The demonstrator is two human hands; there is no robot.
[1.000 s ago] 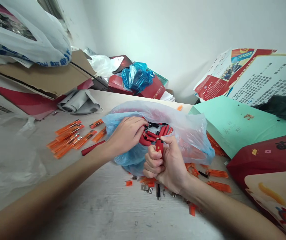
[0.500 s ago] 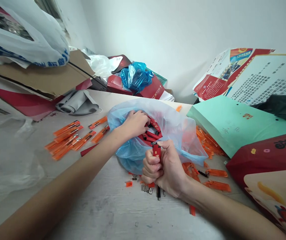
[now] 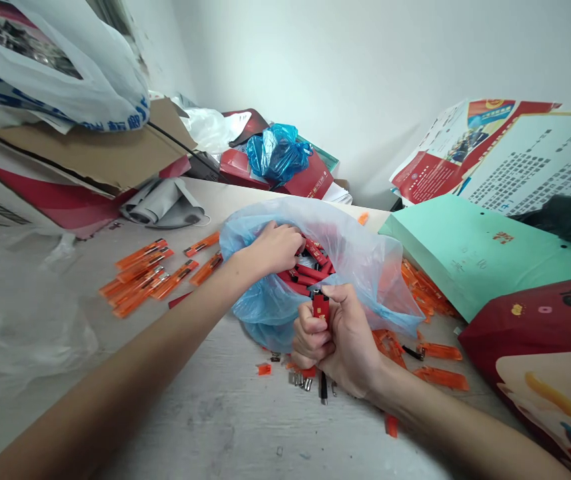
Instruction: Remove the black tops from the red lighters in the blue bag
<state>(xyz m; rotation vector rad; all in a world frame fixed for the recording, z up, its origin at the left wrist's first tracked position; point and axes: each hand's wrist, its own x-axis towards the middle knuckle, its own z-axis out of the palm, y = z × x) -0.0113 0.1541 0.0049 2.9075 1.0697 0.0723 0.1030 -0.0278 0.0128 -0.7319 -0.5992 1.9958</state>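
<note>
My right hand (image 3: 332, 333) is wrapped around a red lighter (image 3: 320, 305), held upright with its metal top under the thumb. Behind it lies a pale blue plastic bag (image 3: 252, 313), its mouth spread wide. Several red lighters (image 3: 310, 275) are heaped inside the bag. My left hand (image 3: 279, 248) reaches into the opening with fingers curled down at the heap; the fingertips are hidden, so what they hold cannot be made out. Orange transparent lighters (image 3: 140, 283) lie in a group left of the bag.
Orange pieces (image 3: 420, 290) are piled right of the bag, beside a mint-green folder (image 3: 445, 247) and a dark red printed bag (image 3: 540, 333). Small metal parts (image 3: 302, 381) lie in front on the table (image 3: 225, 413). Cardboard (image 3: 95, 147) and a white plastic bag (image 3: 100, 80) stand at the left.
The whole scene has shifted slightly to the right in the view. Both hands keep nearly the same pose, the right one still around the red lighter, the left one inside the bag.
</note>
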